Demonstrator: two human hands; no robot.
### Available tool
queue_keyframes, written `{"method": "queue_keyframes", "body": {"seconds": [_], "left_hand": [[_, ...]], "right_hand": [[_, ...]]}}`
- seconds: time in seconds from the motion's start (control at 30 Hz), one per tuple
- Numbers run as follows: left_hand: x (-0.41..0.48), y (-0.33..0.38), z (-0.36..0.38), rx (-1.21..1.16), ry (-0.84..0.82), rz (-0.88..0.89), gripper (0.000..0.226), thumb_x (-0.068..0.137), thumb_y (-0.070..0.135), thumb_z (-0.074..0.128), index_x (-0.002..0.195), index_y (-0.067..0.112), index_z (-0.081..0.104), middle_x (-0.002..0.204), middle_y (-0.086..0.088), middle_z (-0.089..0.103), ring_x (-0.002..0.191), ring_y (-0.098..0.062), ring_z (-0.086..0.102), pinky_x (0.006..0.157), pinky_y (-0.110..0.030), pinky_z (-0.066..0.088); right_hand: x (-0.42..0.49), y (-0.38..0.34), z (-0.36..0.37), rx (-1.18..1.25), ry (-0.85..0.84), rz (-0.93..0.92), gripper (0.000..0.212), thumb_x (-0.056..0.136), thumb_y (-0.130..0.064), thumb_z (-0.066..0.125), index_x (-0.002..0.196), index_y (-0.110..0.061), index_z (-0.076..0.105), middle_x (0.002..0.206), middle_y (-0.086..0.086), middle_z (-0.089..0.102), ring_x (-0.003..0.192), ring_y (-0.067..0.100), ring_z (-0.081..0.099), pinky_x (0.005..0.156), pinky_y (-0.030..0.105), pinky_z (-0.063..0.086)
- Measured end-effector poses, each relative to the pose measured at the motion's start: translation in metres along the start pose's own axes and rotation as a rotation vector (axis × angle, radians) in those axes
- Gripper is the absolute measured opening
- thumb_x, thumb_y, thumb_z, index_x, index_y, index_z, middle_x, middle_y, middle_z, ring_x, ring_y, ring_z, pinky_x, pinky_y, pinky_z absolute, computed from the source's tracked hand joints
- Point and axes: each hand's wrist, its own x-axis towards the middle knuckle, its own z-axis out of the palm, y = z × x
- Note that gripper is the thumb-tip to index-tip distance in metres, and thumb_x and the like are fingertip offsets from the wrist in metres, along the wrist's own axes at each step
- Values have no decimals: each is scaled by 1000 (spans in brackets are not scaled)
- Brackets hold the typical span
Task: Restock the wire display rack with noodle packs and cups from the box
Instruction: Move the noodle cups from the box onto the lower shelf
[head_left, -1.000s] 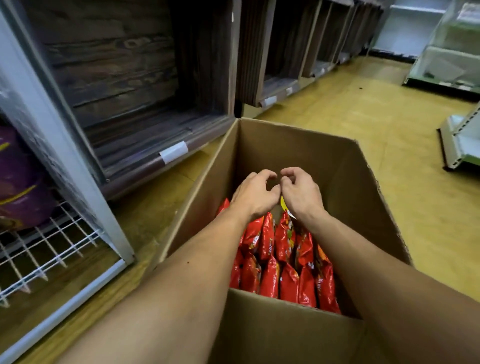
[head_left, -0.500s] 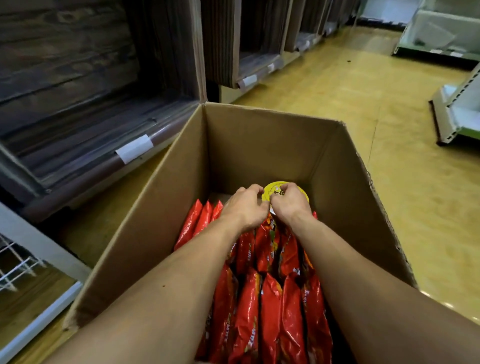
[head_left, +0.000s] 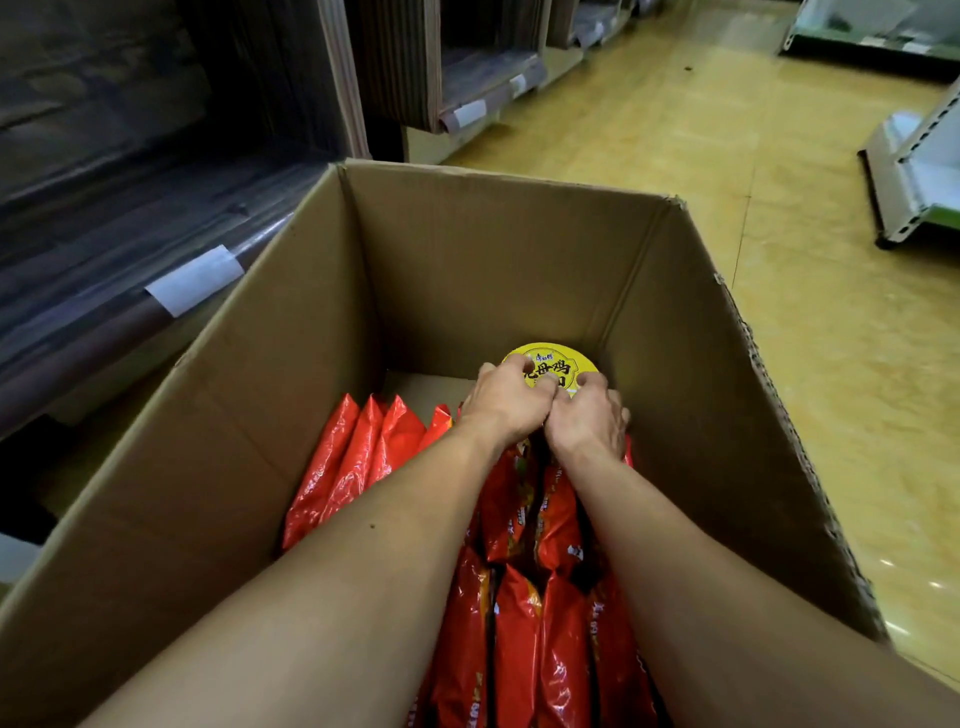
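An open cardboard box (head_left: 249, 415) stands on the floor below me, holding several red noodle packs (head_left: 363, 457) on edge. At its far end stands a noodle cup with a yellow lid (head_left: 551, 361). Both hands are deep in the box at that cup. My left hand (head_left: 506, 397) has its fingers curled over the lid's near left edge. My right hand (head_left: 589, 418) grips the near right edge beside it. The cup's body is hidden behind my hands and the packs. The wire rack is out of view.
Dark wooden shelving (head_left: 130, 218) with white label tags runs along the left, close to the box's left wall. Yellow floor (head_left: 779, 234) stretches to the right and ahead. A grey metal shelf base (head_left: 914, 171) lies at the right edge.
My view has tipped down and moved closer; the wire rack left the frame. Both hands went from above the packs down to the far end, onto the yellow-lidded cup.
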Motion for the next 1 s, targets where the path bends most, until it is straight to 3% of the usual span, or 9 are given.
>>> {"method": "queue_keyframes", "body": {"seconds": [0.23,0.53,0.7,0.77,0.83,0.93,1.0], "left_hand": [[18,-22,22,-120,-69,-63,65,96,61,49,147,22,46,150,-12,47,137,-29,48,112,-34,38],[23,-39,34,-123,-60,-3,46,105,36,47,149,28,40,150,-10,40,136,-29,46,109,-29,34],[23,-38,32,-124,-81,-23,49,103,27,52,150,30,39,151,-8,40,135,-27,47,106,-26,36],[23,-35,31,-160,-98,-63,48,104,32,48,151,29,39,154,-7,39,138,-27,44,109,-27,34],[21,-32,29,-225,-115,-91,53,104,50,43,152,27,41,157,-7,40,143,-26,41,117,-31,32],[13,-26,24,-253,-102,-70,74,95,73,36,150,25,46,156,-7,44,145,-24,39,121,-39,28],[15,-26,23,-243,-55,-59,94,77,87,34,145,24,51,152,-8,48,141,-25,45,119,-42,33]], "right_hand": [[10,8,10,16,-35,61,53,104,-34,45,150,-12,34,151,22,37,143,38,32,111,40,32],[22,15,27,101,-77,125,62,101,-31,54,155,-18,26,150,22,37,140,40,39,110,37,34],[22,16,26,151,-93,126,68,99,-27,59,156,-17,25,154,19,33,142,37,37,111,34,33],[23,17,23,180,-94,128,69,97,-31,61,156,-18,27,155,18,34,143,35,37,111,33,33],[22,18,21,212,-93,118,69,96,-38,62,156,-19,31,155,16,36,143,33,37,111,33,33],[15,14,20,262,-71,94,69,95,-43,63,154,-20,35,154,16,37,144,31,37,113,33,31],[10,9,20,284,-43,82,67,94,-42,63,152,-20,38,152,16,39,142,31,38,113,33,31]]}}
